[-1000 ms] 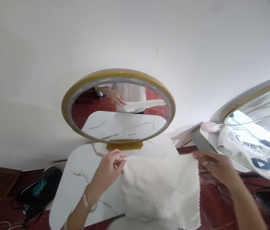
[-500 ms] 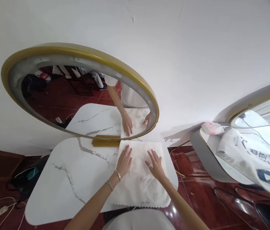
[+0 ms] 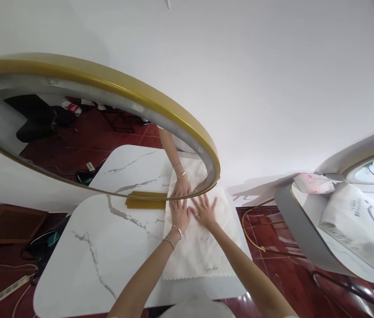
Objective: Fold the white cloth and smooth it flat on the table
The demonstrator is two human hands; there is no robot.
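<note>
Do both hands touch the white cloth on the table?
Touching. The head view shows the left hand and right hand pressed flat on the white cloth.

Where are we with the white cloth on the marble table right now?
Done: the white cloth lies spread flat on the marble table. In hand: the left hand and right hand press palm-down, side by side, on its far end near the gold-framed mirror. Left: no fold shows in the cloth.
</note>
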